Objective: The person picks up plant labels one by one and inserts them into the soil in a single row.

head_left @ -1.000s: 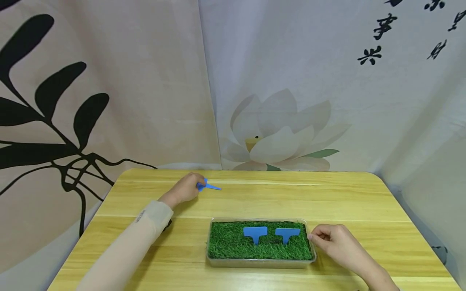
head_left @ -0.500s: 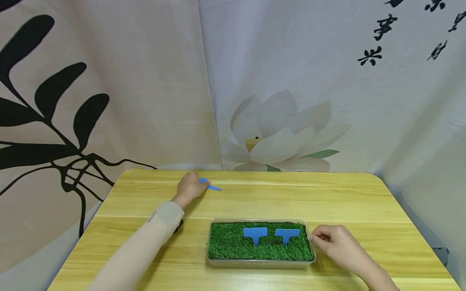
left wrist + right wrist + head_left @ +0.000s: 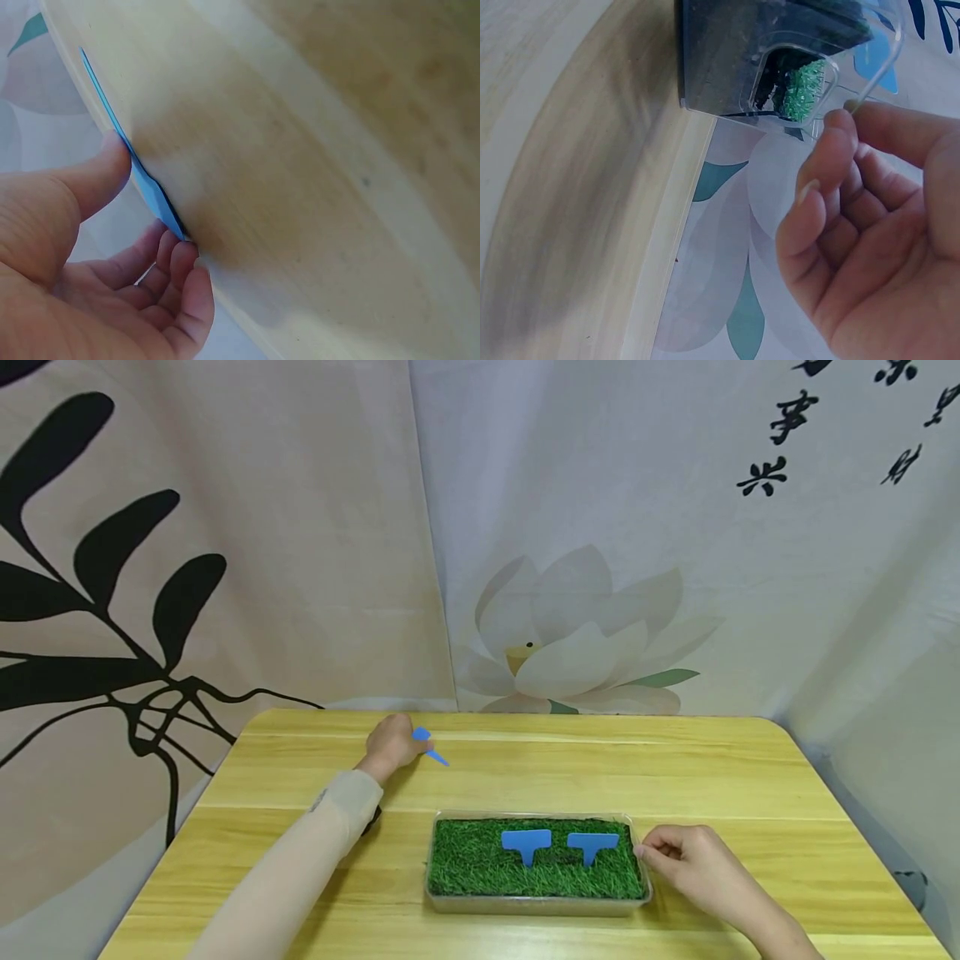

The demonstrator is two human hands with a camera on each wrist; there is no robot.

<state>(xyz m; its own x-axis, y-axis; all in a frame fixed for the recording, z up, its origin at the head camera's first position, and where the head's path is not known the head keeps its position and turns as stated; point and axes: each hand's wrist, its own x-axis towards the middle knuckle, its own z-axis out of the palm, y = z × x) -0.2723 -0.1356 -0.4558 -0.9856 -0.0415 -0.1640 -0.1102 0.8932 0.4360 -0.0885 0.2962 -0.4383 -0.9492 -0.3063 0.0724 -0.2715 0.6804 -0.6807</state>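
In the head view my left hand point(image 3: 390, 745), near the table's back left, holds a blue T-shaped plant label point(image 3: 437, 758). The left wrist view shows the thumb against the label point(image 3: 154, 193) and fingertips at its wide end, its thin point facing away from the palm. My right hand point(image 3: 697, 864) pinches the right rim of a clear plastic box point(image 3: 532, 906), between thumb and forefinger in the right wrist view. Green artificial grass point(image 3: 472, 860) fills this box. Two more blue labels, a left one point(image 3: 527, 840) and a right one point(image 3: 592, 841), stand upright in the grass.
The box rests on a light wooden table point(image 3: 712, 768), toward its front. Behind the table hangs a pale curtain point(image 3: 315, 552) printed with dark leaves, a flower and black characters.
My left hand has shifted slightly right, and its label has turned so that the point now slants more downward. The right hand and box stay in place.
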